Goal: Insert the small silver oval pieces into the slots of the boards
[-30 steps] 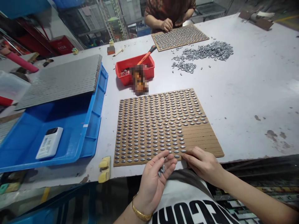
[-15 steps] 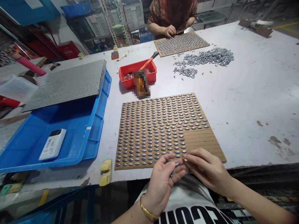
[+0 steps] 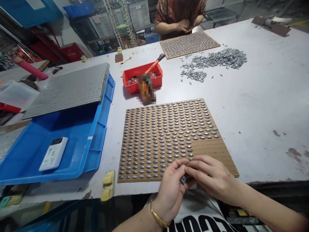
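A brown slotted board [image 3: 169, 135] lies in front of me, most of its rows filled with small oval metal pieces; its near right corner [image 3: 217, 151] is bare. My left hand [image 3: 172, 187] is cupped at the board's near edge, fingers curled around a few small metal pieces [image 3: 182, 179]. My right hand [image 3: 210, 175] meets it, fingertips pinched together at the left hand's fingers, over the same pieces. Both hands hover at the table's front edge.
A blue tray [image 3: 91, 141] with a white device [image 3: 53, 153] and a grey sheet [image 3: 70, 87] sits left. A red bin [image 3: 142, 75] with an orange-handled tool stands behind the board. Loose metal pieces [image 3: 214, 59] lie heaped far right. Another person [image 3: 181, 16] works at a second board [image 3: 189, 43].
My right hand left the board's near edge and came to my left hand; the fingertips now touch over the held pieces. The view shifted slightly.
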The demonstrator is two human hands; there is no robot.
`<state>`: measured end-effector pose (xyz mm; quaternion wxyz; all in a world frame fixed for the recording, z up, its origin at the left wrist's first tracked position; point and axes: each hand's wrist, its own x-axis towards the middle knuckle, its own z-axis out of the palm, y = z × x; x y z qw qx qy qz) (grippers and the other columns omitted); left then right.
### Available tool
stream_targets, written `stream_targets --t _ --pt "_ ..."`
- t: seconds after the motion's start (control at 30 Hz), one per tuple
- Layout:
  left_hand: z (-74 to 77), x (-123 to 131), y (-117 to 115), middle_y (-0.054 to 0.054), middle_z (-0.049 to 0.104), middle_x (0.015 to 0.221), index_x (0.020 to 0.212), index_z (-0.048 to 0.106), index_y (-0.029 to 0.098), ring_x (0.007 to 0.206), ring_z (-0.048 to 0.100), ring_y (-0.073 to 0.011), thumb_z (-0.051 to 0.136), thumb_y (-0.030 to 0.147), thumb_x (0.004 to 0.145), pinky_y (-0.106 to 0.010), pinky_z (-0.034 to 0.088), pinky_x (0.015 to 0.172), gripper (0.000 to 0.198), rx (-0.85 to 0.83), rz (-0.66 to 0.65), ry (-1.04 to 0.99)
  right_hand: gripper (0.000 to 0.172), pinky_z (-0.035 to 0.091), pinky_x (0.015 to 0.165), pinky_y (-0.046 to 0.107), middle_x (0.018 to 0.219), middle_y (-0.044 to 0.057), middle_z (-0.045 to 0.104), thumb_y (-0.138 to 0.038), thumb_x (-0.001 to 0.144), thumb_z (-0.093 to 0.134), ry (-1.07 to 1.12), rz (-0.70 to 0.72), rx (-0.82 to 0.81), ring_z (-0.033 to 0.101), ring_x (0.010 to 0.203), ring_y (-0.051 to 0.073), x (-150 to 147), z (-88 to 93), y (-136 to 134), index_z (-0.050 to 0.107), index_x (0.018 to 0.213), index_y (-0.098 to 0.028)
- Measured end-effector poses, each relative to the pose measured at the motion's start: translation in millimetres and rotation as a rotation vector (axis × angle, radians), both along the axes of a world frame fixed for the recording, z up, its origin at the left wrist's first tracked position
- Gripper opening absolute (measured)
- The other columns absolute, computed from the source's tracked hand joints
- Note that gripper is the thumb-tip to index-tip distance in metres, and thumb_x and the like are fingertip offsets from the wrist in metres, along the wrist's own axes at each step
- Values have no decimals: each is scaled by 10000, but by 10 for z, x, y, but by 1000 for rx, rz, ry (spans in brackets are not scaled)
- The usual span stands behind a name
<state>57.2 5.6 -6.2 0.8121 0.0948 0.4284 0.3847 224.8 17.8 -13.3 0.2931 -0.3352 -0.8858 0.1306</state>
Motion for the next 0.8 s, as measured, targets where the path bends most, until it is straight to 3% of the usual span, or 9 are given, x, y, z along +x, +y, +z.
stream_targets --t 0.1,0.2,0.3,0.43,0.6,0.8 --pt "19 10 55 -102 651 1021 992 659 140 908 596 -159 571 236 872 -351 514 859 177 9 -10 -31 282 521 817 384 1127 126 654 -100 894 491 16 10 -79 589 967 221 32 -5 40 609 1143 -161" --pt "55 6 107 -121 658 1030 1021 656 123 967 606 -191 555 248 885 -400 498 917 211 -19 -8 -50 251 524 787 359 1054 108 658 -105 905 475 64 -20 -166 589 925 200 107 -31 104 612 1101 -181" --pt "81 -17 145 -167 655 1127 1053 634 103 1026 630 -242 556 250 883 -419 471 968 238 -75 10 -53 216 517 738 338 940 87 648 -114 909 502 113 -142 -160 590 873 190 255 -103 219 607 1080 -193" --pt "83 -58 170 -189 620 1226 1066 617 88 1125 604 -293 543 128 842 -429 436 1026 240 -117 24 -51 196 514 741 323 974 82 643 -111 919 498 73 -301 -106 600 882 180 452 -263 412 606 1055 -204" --pt "89 -85 184 -165 616 1241 1062 597 99 1193 567 -272 494 -6 780 -381 424 1053 318 -105 0 -24 193 517 753 317 991 79 648 -131 937 475 -18 -272 -113 602 888 178 506 -402 523 607 1056 -207" --pt "111 -87 212 -175 634 1214 1052 571 103 1117 618 -277 575 96 826 -371 473 989 226 -138 -51 32 217 516 737 312 989 76 642 -119 935 470 -54 -253 -172 595 880 180 570 -430 486 595 1086 -212"
